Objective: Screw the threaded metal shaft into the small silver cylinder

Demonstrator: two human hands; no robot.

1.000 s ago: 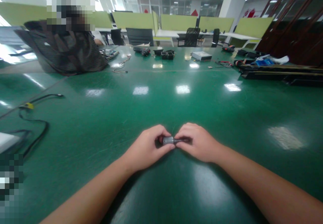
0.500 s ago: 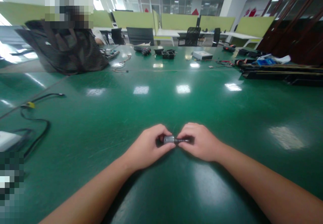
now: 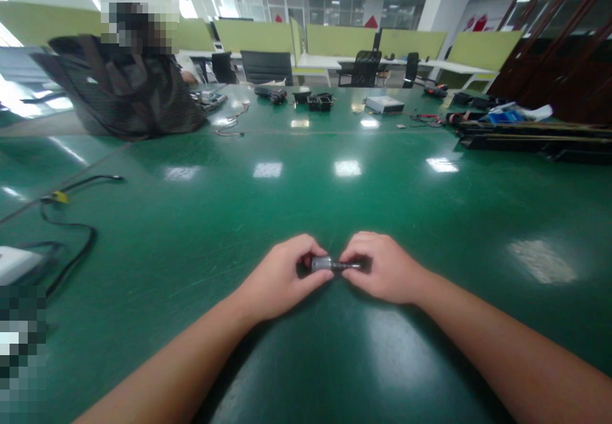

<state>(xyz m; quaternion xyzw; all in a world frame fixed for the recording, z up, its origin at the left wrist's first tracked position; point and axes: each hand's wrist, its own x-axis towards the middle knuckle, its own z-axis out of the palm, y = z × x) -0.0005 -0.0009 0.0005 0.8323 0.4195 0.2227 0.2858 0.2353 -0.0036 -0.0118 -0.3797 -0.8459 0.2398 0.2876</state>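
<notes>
Near the front middle of the green table, a small silvery metal cylinder with a thin, ridged shaft point(image 3: 322, 263) lies level between my two hands. My left hand point(image 3: 289, 277) is closed on the cylinder end, thumb in front and fingers behind. My right hand point(image 3: 380, 268) pinches around the dark ridged shaft, which points right toward its palm. The shaft shows between thumb and fingertips, its tip close to the palm. The cylinder's left end is partly hidden by my left fingers.
The glossy green table point(image 3: 306, 201) spreads out ahead. A black cable point(image 3: 71, 226) and a white box point(image 3: 19, 263) lie left. A large dark bag point(image 3: 138, 95) stands far left, a person behind it. Electronic parts point(image 3: 319, 101), a silver box point(image 3: 384, 104) and black rails point(image 3: 530, 137) lie far off.
My right thumb and fingertips have shifted slightly right along the shaft, opening a small gap from my left fingers. My left hand and the cylinder have hardly moved.
</notes>
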